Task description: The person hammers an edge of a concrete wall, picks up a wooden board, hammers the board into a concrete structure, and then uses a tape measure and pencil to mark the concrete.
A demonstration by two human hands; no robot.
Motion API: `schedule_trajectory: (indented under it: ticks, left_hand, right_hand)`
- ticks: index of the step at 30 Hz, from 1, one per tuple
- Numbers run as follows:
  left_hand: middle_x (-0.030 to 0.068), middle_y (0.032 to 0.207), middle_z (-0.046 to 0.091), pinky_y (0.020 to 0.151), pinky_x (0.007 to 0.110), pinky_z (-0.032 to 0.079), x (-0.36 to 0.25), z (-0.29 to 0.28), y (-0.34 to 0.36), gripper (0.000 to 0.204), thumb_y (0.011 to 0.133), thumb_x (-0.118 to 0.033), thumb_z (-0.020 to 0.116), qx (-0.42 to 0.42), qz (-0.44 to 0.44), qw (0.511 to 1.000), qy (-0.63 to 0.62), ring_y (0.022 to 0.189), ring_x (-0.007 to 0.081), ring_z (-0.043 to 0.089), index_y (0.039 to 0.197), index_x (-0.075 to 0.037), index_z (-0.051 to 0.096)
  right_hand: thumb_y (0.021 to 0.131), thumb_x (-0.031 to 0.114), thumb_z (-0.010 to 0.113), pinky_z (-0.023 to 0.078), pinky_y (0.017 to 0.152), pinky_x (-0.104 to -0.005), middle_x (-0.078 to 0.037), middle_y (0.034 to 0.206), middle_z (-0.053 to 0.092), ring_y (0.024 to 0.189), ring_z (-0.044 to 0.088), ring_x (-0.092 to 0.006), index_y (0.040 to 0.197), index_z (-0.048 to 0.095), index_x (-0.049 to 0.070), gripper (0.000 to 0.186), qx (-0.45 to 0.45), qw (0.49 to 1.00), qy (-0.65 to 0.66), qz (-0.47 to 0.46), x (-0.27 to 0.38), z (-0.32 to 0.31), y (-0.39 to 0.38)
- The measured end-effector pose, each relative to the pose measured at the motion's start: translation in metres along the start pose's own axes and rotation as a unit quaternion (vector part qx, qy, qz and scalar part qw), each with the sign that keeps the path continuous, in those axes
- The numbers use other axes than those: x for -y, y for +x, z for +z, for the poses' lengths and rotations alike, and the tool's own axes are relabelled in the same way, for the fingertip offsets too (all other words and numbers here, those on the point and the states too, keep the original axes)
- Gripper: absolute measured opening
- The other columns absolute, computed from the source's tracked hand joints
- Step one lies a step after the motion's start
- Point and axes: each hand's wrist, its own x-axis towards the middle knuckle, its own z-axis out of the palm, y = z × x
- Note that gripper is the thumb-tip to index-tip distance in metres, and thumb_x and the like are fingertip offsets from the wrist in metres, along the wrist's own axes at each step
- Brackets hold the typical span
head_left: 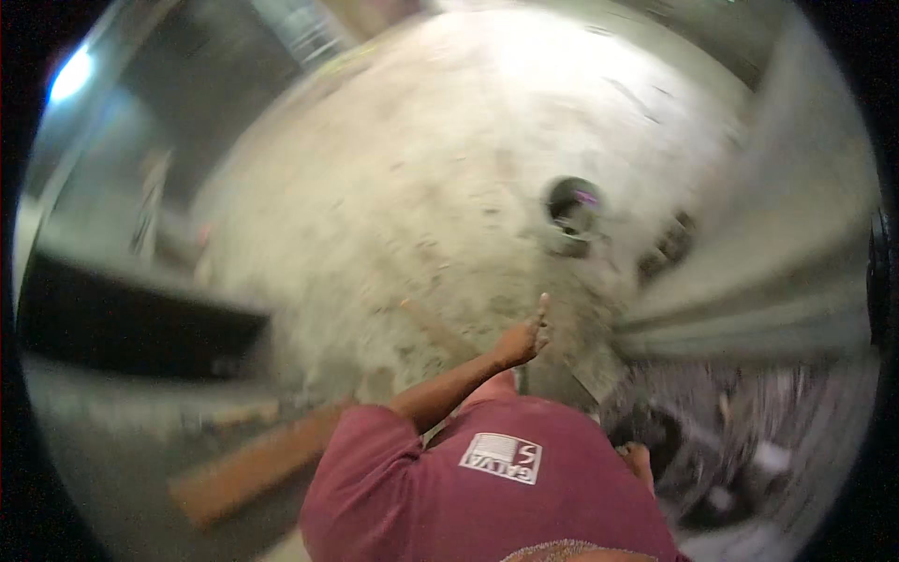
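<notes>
My left hand [523,344] is held out in front of my body over the floor, one finger stretched forward and nothing visible in it. Low on the right, my right hand [637,461] is partly hidden beside my shirt. Its fingers are next to a dark round thing [660,438]; whether they grip it I cannot tell. Farther off, a dark bucket [573,206] stands on the floor with something purple and light inside, too blurred to name.
Pale, dusty floor [393,187] stretches ahead. A reddish-brown board or beam [253,464] lies at lower left, below a black panel [131,318]. A grey wall or column [777,244] rises at right. Blurred clutter [749,450] lies at lower right.
</notes>
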Motion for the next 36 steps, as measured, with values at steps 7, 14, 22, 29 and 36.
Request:
schedule_trajectory:
  ticks: [7, 14, 22, 29, 36]
  left_hand:
    - [0.0239, 0.103, 0.066, 0.077, 0.049, 0.05, 0.187, -0.157, -0.154, 0.043, 0.091, -0.028, 0.058, -0.083, -0.405, 0.907, 0.083, 0.087, 0.0386, 0.065, 0.124, 0.0, 0.059]
    - [0.0275, 0.103, 0.065, 0.083, 0.05, 0.05, 0.247, -0.143, -0.264, 0.054, 0.088, -0.036, 0.058, -0.39, -0.503, 0.771, 0.015, 0.095, 0.0445, 0.063, 0.127, 0.0, 0.052]
    - [0.0254, 0.109, 0.066, 0.087, 0.047, 0.05, 0.303, -0.013, -0.275, 0.052, 0.084, -0.042, 0.065, -0.034, -0.576, 0.815, -0.058, 0.101, 0.0403, 0.064, 0.113, 0.001, 0.064]
    - [0.0214, 0.102, 0.068, 0.079, 0.042, 0.051, 0.331, -0.084, -0.216, 0.042, 0.084, -0.036, 0.066, -0.069, -0.685, 0.699, -0.194, 0.089, 0.0314, 0.066, 0.102, 0.001, 0.069]
    - [0.023, 0.113, 0.065, 0.088, 0.044, 0.048, 0.399, -0.271, -0.095, 0.058, 0.087, -0.03, 0.065, -0.389, -0.651, 0.595, -0.266, 0.101, 0.0344, 0.064, 0.136, -0.001, 0.051]
  right_hand:
    - [0.084, 0.026, 0.065, 0.049, 0.074, -0.0463, -0.023, 0.09, 0.068, 0.083, 0.067, -0.0379, 0.095, 0.068, -0.001, 0.029, 0.06, 0.979, -0.065, -0.184, 0.305, -0.143, 0.063]
    - [0.089, 0.021, 0.061, 0.051, 0.06, -0.038, -0.015, 0.075, 0.066, 0.064, 0.065, -0.0232, 0.102, 0.067, -0.003, 0.028, 0.051, 0.949, -0.04, -0.309, 0.465, -0.194, 0.225]
    - [0.089, 0.02, 0.06, 0.049, 0.051, -0.0352, -0.013, 0.067, 0.061, 0.051, 0.06, -0.0215, 0.099, 0.066, -0.004, 0.027, 0.055, 0.912, -0.156, -0.376, 0.553, -0.213, 0.39]
    - [0.088, 0.017, 0.059, 0.047, 0.046, -0.0367, -0.011, 0.063, 0.058, 0.051, 0.059, -0.0205, 0.092, 0.064, -0.005, 0.023, 0.107, 0.943, -0.025, -0.314, 0.663, -0.305, 0.443]
    - [0.087, 0.018, 0.059, 0.046, 0.05, -0.0309, -0.01, 0.067, 0.065, 0.053, 0.057, -0.0159, 0.092, 0.064, -0.003, 0.023, 0.181, 0.93, -0.062, -0.313, 0.845, -0.333, 0.506]
